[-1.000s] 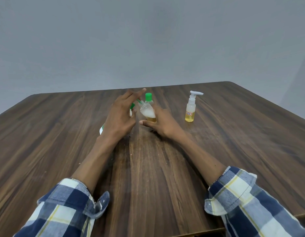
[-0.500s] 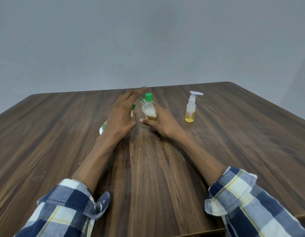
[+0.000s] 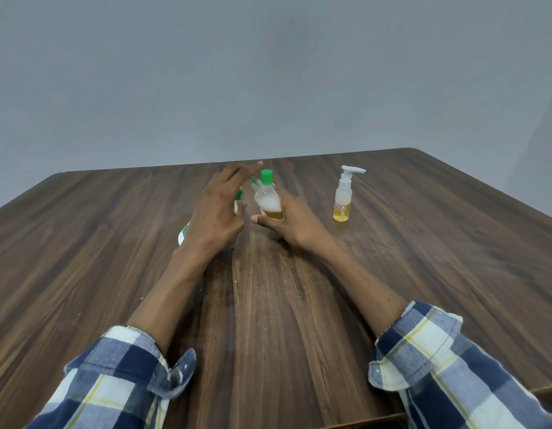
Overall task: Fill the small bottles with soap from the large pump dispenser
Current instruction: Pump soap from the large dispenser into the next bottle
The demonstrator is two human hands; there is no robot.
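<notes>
Near the middle of the dark wood-grain table (image 3: 423, 274), the right hand (image 3: 295, 222) grips a small clear bottle (image 3: 268, 202), thumb across its front near the base and fingers curled behind it. That bottle is tilted with its mouth toward the left; it holds a shallow layer of amber soap at the bottom with white foam above it. Just behind the bottle's neck a green cap (image 3: 267, 176) shows; whether it sits on this bottle or belongs to something behind it cannot be told. Over to the left, the left hand (image 3: 219, 212) is held flat with straight fingers reaching forward above the large pump dispenser (image 3: 183, 236), which it hides almost wholly: only a white and green strip of the body shows below the wrist, and bits of green pump head beside the fingers, with a thin green spout (image 3: 253, 181) pointing toward the small bottle's mouth. Whether the palm actually presses on the pump cannot be told. Farther right, well apart from both hands, a small pump bottle (image 3: 343, 198) with a white pump top stands upright, part filled with yellow liquid and bearing a small label. Rolled plaid sleeves (image 3: 448, 363) cover both forearms near the bottom edge.
</notes>
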